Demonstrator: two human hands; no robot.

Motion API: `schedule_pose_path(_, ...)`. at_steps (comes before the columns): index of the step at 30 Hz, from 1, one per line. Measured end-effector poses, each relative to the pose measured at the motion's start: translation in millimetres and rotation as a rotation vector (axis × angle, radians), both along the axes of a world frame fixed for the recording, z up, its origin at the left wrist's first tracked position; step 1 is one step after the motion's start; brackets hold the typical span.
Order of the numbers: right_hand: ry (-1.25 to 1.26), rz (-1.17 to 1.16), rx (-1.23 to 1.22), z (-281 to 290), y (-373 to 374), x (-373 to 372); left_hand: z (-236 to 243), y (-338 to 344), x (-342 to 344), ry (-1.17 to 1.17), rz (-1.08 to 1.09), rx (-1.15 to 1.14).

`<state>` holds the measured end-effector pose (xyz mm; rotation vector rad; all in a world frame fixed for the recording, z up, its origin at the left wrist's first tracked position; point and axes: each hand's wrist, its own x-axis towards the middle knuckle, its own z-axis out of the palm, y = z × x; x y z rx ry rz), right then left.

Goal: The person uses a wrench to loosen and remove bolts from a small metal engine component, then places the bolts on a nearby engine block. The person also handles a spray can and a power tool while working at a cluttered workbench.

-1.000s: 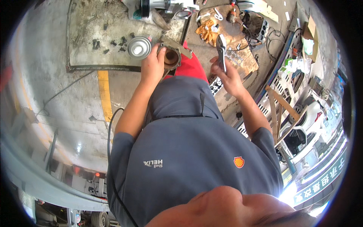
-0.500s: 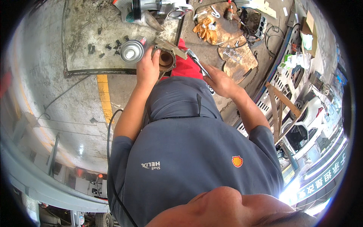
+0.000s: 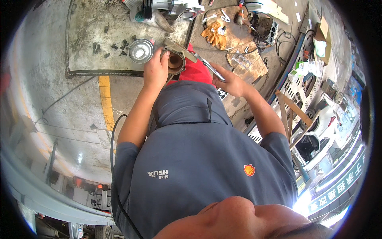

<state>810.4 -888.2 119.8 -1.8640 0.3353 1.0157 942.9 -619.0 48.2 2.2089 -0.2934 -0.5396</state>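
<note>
My left hand (image 3: 155,72) is closed around the near left side of a grey cast-metal housing (image 3: 183,65) with a round brownish bore. This part sits over my lap, in front of red cloth (image 3: 195,73). In my right hand (image 3: 230,82) is a long silver hand tool (image 3: 213,71) that looks like pliers; its far end meets the housing's flat upper edge. Whether its jaws grip the metal I cannot tell. Close beside my left fingers stands a silver can (image 3: 141,51). Several small dark bolts (image 3: 114,46) lie left of the can.
A stained metal-edged work surface (image 3: 85,59) spreads at the front left, with a larger metal assembly (image 3: 179,10) at its far side. To the right lie brown cardboard (image 3: 248,65), orange-stained gloves (image 3: 215,35) and an engine block (image 3: 272,32). A wooden frame (image 3: 292,107) stands farther right.
The silver tool has tilted slightly, and my right hand has shifted a little left and down. My left hand keeps its hold on the housing. The view has moved slightly.
</note>
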Motion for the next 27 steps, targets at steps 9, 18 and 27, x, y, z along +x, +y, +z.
schedule_pose_path(9,-0.032,0.023,-0.043,-9,10,-12,-2,4,-6,-0.051,0.007,-0.044)
schedule_pose_path(18,-0.353,0.047,-0.291,-33,15,-40,1,-1,-5,-0.077,-0.033,0.011)
schedule_pose_path(27,-0.043,-0.216,0.097,-10,7,-29,-11,2,-8,-0.137,-0.004,-0.044)
